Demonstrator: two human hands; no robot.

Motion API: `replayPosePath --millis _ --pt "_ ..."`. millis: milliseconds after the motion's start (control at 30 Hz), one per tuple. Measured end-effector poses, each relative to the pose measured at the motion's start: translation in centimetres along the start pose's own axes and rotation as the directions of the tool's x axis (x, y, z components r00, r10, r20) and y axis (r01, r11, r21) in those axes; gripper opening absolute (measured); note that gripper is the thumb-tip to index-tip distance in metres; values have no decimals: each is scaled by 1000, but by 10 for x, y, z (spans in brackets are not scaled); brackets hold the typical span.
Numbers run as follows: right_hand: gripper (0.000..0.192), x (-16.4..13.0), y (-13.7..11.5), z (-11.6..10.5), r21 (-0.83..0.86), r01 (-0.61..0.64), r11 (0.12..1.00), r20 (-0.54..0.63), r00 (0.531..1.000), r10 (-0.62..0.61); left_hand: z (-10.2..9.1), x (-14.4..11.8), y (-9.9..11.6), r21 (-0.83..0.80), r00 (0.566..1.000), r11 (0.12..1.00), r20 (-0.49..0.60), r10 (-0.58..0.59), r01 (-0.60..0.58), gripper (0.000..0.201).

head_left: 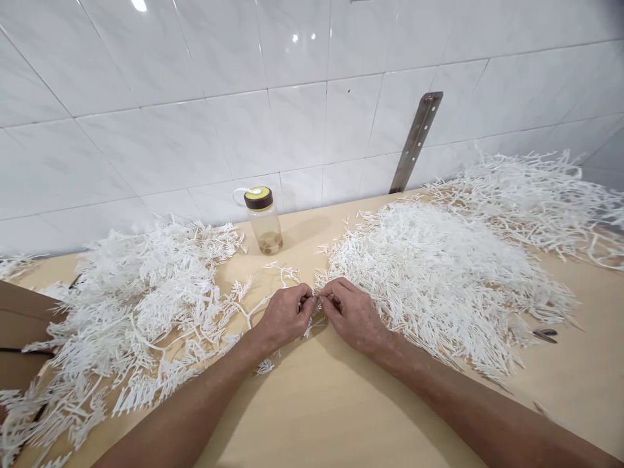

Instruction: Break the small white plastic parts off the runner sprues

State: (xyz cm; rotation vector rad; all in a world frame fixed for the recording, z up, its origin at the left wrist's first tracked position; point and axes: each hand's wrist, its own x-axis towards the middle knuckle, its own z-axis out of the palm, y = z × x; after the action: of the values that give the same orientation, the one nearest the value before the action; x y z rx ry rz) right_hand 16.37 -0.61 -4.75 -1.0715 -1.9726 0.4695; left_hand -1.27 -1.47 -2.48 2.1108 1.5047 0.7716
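A small white plastic sprig [316, 300] sat pinched between the two hands in the middle of the counter [322, 403]. The left hand [285, 316] came in from about 7 o'clock and the right hand [353, 315] came in from about 5 o'clock. Their fingertips met right at the sprig, so both hands were just as near to it. Each grip was narrow and closed on the sprig. The piece was tiny and mostly hidden by the fingers, so it was hard to tell its shape, but it seemed to lie across from 9 o'clock to 3 o'clock, running from one hand to the other.

A loose white branch [253, 311] lay just beside the left hand, at about 10 o'clock from it. Further out at 9 o'clock was a big messy pile of branches [146, 305]. At 2 o'clock from the right hand was a thick heap of thin white pieces [439, 273], touching the back of that hand. A clear bottle [264, 220] with a yellow and brown lid stood upright at 12 o'clock, near the white tiled wall [195, 130]. A metal strip [416, 140] leaned on the wall at about 1 o'clock. A small dark tool [545, 335] lay on the counter at 3 o'clock, well apart from the hands.
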Motion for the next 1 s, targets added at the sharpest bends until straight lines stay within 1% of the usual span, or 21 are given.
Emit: replayPosePath --millis 200,300,367,433,533,600,700,833,1000 --pt "13 2 -1 -1 0 -70 998 80 994 70 -1 -1 0 32 999 999 5 36 -36 18" --pt "17 4 1 -3 19 -37 999 94 995 35 -1 -1 -2 77 996 993 -8 86 -86 20" --pt "17 3 1 -3 30 -8 1000 81 997 5 -2 -1 -3 121 993 986 -15 117 -114 21" --pt "15 1 1 -2 20 -2 1000 64 998 1 -2 -1 -2 162 991 979 -25 128 -122 21" --pt "14 -1 1 0 -20 3 1000 65 998 -2 -4 -1 -1 195 993 976 -35 110 -101 19" --pt "14 -1 1 1 -30 -5 1000 68 998 7 -5 -1 -1 195 995 977 -33 98 -90 19" --pt "12 1 1 0 -15 -52 999 69 996 53 -4 0 -2 165 996 983 -29 81 -75 18" --pt "14 2 0 -1 -29 -104 994 104 989 106 -1 1 -5 130 998 990 -34 54 -49 19" --pt "14 4 -3 -2 -48 -151 987 137 978 156 1 0 -5 81 996 993 -32 86 -84 21"
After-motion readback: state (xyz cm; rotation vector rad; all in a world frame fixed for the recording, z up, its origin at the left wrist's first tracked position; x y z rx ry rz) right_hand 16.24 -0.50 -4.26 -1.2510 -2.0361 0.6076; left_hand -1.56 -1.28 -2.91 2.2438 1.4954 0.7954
